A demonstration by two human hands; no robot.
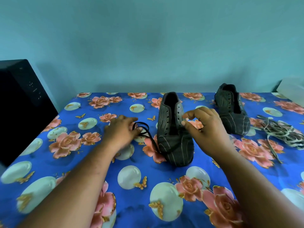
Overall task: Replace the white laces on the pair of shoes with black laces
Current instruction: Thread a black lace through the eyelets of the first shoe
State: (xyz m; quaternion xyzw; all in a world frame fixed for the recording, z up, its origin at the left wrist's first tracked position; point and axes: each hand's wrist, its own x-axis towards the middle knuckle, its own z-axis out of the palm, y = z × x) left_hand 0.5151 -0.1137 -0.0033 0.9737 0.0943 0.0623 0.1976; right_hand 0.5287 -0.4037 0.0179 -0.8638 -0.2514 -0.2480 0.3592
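The left hand (122, 131) covers part of the black lace (144, 130), so its grip cannot be told. The right hand (205, 129) hides part of the near shoe (174, 134). A black box (21, 102) at far left and a white thing (292, 91) at far right are cut by the edges.

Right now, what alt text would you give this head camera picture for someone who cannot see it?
A person's left hand touches a black lace on a flowered blue cloth, while the right hand hovers over a striped dark shoe with no lace. A second unlaced shoe stands farther right beside a heap of pale laces.
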